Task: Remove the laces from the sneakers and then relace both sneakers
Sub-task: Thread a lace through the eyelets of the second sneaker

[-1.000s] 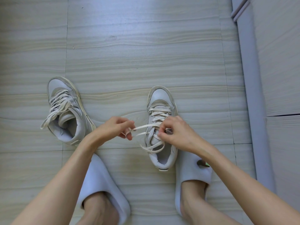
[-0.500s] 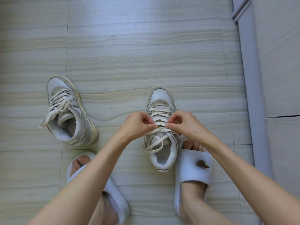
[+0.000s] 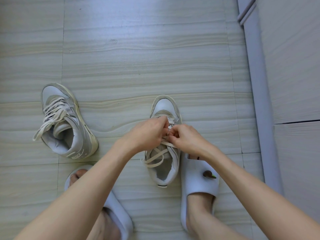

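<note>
Since half a second earlier: both hands had moved forward along the near sneaker, from mid-lacing toward the toe; both feet in slippers showed more fully.

Item 1. Left hand point(image 3: 147, 134): over the upper lacing of the near sneaker, fingers curled and bunched on the lace; the exact pinch point could not be made out.

Item 2. Right hand point(image 3: 187, 137): touching the left hand at 3 o'clock of it, fingers curled, pinching the same lace.

Item 3. Near sneaker point(image 3: 164, 167): grey-white high-top, upright on the floor at centre, toe toward 12 o'clock, heel toward 6 o'clock. Its lace point(image 3: 155, 159) was threaded near the toe and lay loose and crossed over the tongue and open collar.

Item 4. Far sneaker point(image 3: 67, 123): matching shoe at 9 o'clock of the near one, well apart, tipped onto its side, toe toward 12 o'clock. It was laced, with its lace ends point(image 3: 43, 129) trailing toward 8 o'clock.

Item 5. Left slipper point(image 3: 119, 215): pale, on the left foot, at 7 o'clock of the near sneaker.

Item 6. Right slipper point(image 3: 195, 181): pale, with a small dark charm, just beside the near sneaker at 4 o'clock.

Item 7. Floor point(image 3: 138, 58): pale wood-grain tile. Grey baseboard point(image 3: 256, 87) ran along the 3 o'clock edge.
</note>
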Demonstrator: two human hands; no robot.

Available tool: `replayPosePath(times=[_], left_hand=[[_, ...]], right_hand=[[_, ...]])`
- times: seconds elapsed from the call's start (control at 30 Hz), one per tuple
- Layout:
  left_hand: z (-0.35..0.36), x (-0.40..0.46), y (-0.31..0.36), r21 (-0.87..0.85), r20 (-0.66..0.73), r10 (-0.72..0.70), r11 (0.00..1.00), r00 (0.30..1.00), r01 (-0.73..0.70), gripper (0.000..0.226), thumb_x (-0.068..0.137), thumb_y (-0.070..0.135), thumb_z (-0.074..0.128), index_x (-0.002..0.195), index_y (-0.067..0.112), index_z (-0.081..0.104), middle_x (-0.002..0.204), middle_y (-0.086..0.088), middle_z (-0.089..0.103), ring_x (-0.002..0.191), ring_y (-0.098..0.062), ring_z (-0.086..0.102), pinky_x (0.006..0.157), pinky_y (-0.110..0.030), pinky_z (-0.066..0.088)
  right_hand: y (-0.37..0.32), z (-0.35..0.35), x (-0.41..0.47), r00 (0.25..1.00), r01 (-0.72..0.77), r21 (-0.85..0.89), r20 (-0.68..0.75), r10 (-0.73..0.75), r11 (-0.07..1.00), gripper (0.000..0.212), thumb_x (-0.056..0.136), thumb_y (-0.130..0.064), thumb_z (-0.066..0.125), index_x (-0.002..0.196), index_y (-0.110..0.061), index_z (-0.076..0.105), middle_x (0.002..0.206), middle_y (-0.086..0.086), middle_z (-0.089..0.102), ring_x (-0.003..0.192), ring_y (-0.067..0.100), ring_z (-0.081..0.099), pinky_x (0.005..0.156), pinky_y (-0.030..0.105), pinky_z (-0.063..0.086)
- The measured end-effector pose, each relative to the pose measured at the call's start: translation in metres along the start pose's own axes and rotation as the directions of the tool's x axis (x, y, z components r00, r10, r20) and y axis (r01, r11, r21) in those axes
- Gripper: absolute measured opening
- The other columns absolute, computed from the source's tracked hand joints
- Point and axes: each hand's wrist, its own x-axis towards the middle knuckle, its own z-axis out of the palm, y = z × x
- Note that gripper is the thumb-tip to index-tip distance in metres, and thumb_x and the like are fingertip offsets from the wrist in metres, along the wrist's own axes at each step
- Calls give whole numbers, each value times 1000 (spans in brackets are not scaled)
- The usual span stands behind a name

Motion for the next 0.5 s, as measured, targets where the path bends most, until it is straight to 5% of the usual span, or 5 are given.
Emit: replayPosePath(times=[0.07,0.23,0.33,0.43,0.5], left_hand=[[-3,1,0,-1,9,-9,1000,1000,9,9,96,20,43,88,20,39,79,5,54,75,-22,50,65,-37,40],[-24,-5,-26,-310,73,-172,932,982,186,14,93,13,51,84,24,51,73,8,64,71,-13,54,72,-31,44],[-24,-8,-29,-569,166,-175,787,970,239,12,94,6,51,90,16,56,73,1,63,70,-11,56,70,-26,47],[-18,-8,-24,-789,107,-154,588,982,178,13,93,2,51,102,10,52,73,-5,60,68,-15,55,65,-21,47],[-14,-9,-26,-801,94,-148,575,985,163,22,91,-4,50,108,10,48,71,-6,57,64,-15,54,64,-23,45]], right_hand=[[1,1,0,999,33,-18,4,-33,999,20,91,-22,54,71,-22,52,72,-9,53,79,15,50,68,27,33],[8,1,-2,965,251,-39,-65,-253,967,13,91,-16,55,82,-17,46,87,-3,47,83,12,41,72,19,26],[8,1,-3,946,310,-45,-83,-313,950,14,90,-13,56,82,-18,46,87,-2,46,84,13,40,75,20,27],[2,-1,-5,933,349,-14,-91,-349,937,15,91,-14,55,80,-17,45,82,-5,47,80,11,40,74,22,28],[-2,-3,-6,922,372,-61,-92,-377,926,15,92,-16,54,80,-19,44,79,-7,47,78,11,40,75,26,30]])
